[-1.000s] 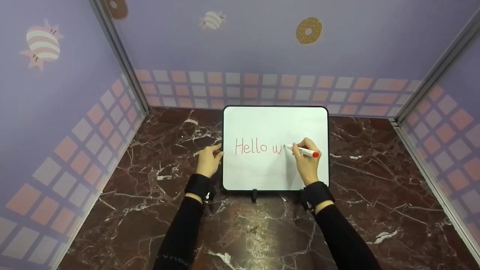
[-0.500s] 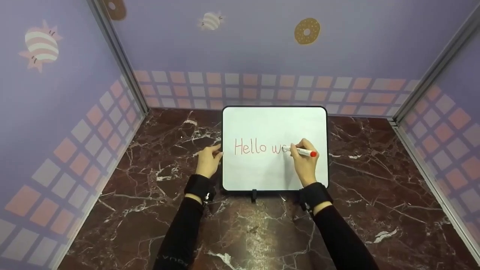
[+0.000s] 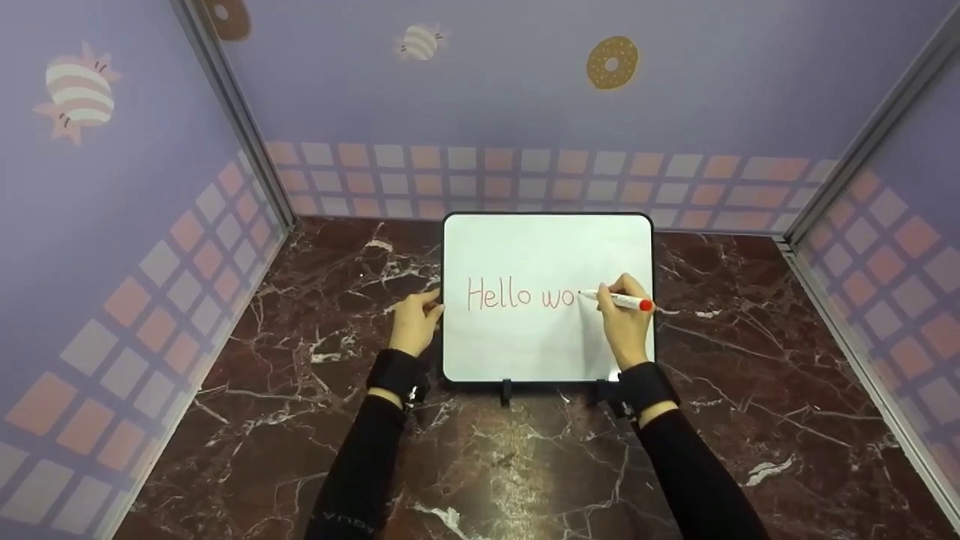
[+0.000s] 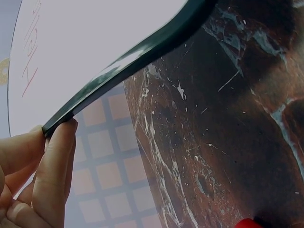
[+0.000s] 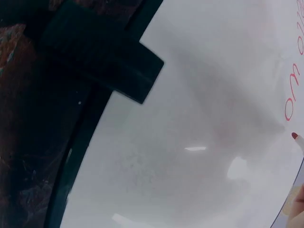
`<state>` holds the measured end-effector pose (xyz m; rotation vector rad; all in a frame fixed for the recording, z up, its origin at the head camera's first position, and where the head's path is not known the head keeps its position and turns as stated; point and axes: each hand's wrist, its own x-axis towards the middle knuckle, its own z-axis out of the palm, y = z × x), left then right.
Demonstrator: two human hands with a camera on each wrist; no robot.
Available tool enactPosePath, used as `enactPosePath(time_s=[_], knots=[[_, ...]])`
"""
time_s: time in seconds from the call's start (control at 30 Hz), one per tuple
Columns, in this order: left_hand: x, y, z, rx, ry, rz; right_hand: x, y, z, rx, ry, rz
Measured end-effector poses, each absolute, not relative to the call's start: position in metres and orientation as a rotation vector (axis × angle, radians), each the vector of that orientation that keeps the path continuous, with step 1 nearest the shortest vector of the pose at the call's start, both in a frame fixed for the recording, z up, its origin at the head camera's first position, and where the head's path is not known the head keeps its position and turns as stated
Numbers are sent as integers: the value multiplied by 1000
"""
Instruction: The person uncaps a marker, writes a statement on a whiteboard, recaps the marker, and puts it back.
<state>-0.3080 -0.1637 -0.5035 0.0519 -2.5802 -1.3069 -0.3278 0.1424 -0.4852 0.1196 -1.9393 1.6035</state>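
Observation:
A whiteboard (image 3: 510,345) with a black frame leans upright on a stand, bearing "Hello wo" in red handwriting. My left hand (image 3: 412,326) pinches the board's left edge; in the left wrist view, the thumb and fingers (image 4: 56,156) close on the black rim. My right hand (image 3: 626,326) grips a white marker (image 3: 621,300) with a red end, its tip just right of the last "o". In the right wrist view only the marker's red tip (image 5: 295,136) and a bit of hand show at the right edge, close by the writing.
Black stand feet (image 3: 506,391) hold the board's lower edge. The brown marbled tabletop (image 3: 750,360) spreads around it, enclosed by lilac walls (image 3: 510,82) with pastel squares. A red object (image 4: 248,223) peeks in at the bottom of the left wrist view.
The right hand and marker have shifted slightly right overall. An "o" now follows the "w" on the board. My left hand stays at the board's edge.

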Motion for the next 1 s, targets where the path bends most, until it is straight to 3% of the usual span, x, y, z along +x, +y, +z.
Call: enactPosePath(time_s=[0.7, 1.0], knots=[[-307, -166, -501, 68, -2562, -1331, -338, 153, -500, 137, -1984, 1565], [-308, -166, -503, 72, -2577, -1330, -327, 147, -479, 82, -1896, 1580]])
